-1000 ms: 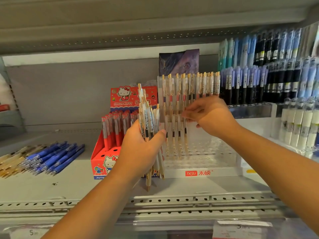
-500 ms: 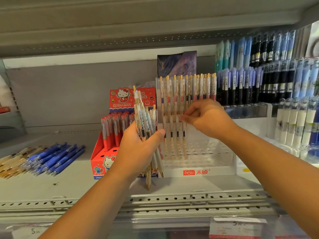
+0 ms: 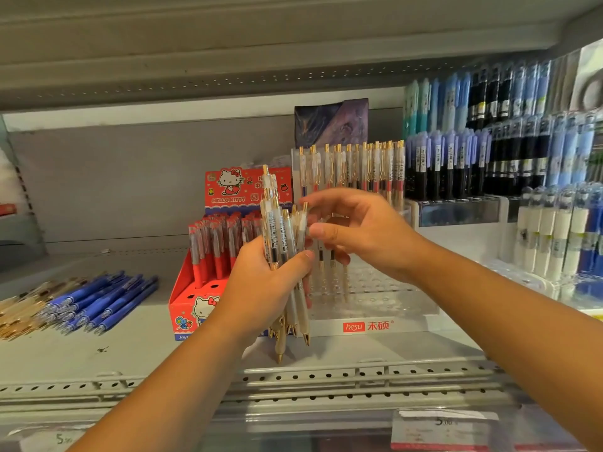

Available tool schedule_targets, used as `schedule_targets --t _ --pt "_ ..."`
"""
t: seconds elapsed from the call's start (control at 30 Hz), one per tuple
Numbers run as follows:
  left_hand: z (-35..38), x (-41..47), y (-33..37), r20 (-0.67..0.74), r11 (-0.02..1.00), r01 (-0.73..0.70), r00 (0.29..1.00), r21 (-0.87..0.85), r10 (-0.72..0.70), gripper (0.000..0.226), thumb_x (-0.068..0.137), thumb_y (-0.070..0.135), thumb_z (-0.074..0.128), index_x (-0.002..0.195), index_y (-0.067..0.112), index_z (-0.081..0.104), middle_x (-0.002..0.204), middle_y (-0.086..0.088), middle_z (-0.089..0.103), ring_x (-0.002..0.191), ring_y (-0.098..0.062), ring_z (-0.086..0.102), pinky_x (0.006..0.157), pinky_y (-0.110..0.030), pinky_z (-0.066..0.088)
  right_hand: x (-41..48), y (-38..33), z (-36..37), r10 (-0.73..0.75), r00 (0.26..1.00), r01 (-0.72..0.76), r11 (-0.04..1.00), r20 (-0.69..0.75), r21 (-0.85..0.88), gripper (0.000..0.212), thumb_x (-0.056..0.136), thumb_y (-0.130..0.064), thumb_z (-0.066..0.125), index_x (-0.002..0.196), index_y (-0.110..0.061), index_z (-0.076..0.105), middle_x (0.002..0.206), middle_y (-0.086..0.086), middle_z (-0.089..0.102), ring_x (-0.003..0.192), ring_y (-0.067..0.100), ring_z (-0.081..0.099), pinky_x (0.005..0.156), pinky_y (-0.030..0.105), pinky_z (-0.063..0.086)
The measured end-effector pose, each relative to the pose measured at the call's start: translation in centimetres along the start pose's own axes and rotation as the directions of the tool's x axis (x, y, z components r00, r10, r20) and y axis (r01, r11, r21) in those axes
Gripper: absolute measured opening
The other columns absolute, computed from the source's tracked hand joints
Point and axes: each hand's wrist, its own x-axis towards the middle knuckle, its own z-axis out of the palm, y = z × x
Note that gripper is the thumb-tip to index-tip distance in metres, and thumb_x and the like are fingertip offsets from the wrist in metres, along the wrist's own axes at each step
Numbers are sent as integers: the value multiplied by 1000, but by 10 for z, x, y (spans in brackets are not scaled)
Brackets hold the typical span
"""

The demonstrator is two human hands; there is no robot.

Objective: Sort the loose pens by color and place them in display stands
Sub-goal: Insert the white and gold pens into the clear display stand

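Note:
My left hand (image 3: 261, 288) grips a bundle of white pens with gold clips (image 3: 283, 243), held upright in front of the shelf. My right hand (image 3: 362, 233) hovers just right of the bundle, thumb and forefinger spread on either side of one pen's gold top. Behind both hands stands a clear display stand (image 3: 385, 308) with a red "hesu" label. Its back row (image 3: 359, 164) holds matching white-and-gold pens, and a few more stand in front behind my right hand. Loose blue pens (image 3: 101, 296) and gold-coloured pens (image 3: 19, 309) lie on the shelf at the left.
A red Hello Kitty box (image 3: 248, 187) with red pens (image 3: 213, 246) stands left of the clear stand. Racks of blue, purple and black pens (image 3: 489, 151) and white pens (image 3: 548, 233) fill the right. A perforated shelf rail (image 3: 326, 380) and price tags (image 3: 443, 425) run along the front.
My right hand has left the stand's pens and moved left to the top of the bundle, its fingers now spread. The left hand has lifted the bundle slightly.

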Motion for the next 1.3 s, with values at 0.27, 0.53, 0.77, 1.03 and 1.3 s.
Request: schedule_targets --t 0.27,0.53,0.77,1.03,1.3 --pt "0 1 -1 30 999 14 999 -51 -12 12 89 27 67 99 21 68 73 4 67 67 -19 63 63 -40 52 5 1 -1 85 995 -92 970 43 224 18 82 -7 68 97 -10 58 96 8 72 91 21 69 72 32 57" --pt "-1 0 0 -45 993 81 995 -91 -85 13 92 19 66 82 27 70 72 3 67 68 -21 64 67 -51 56 8 -5 -15 108 979 -24 906 -174 423 18 83 -9 65 98 -6 57 81 9 69 74 27 69 60 31 59" --pt "-2 -1 -1 -113 999 35 993 16 -33 4 91 25 65 88 27 68 67 20 66 65 6 60 69 -29 42 14 -1 -27 -54 852 -35 986 -521 -160 15 91 -9 66 95 -21 57 89 -2 60 79 16 66 59 31 59" --pt "-2 -1 -1 -133 999 29 991 38 -24 9 91 29 65 84 32 69 66 20 65 64 6 59 67 -28 43 17 17 -33 -182 822 -128 865 -540 -486 16 93 -11 65 99 -20 54 82 -10 54 72 -3 56 65 12 48" --pt "-1 -1 -1 -140 1000 14 990 23 -10 6 90 30 66 85 30 68 69 20 66 68 6 61 68 -27 43 17 17 -32 -203 820 -117 856 -535 -504 17 90 -7 67 100 -14 55 79 -8 52 70 2 52 70 11 48"
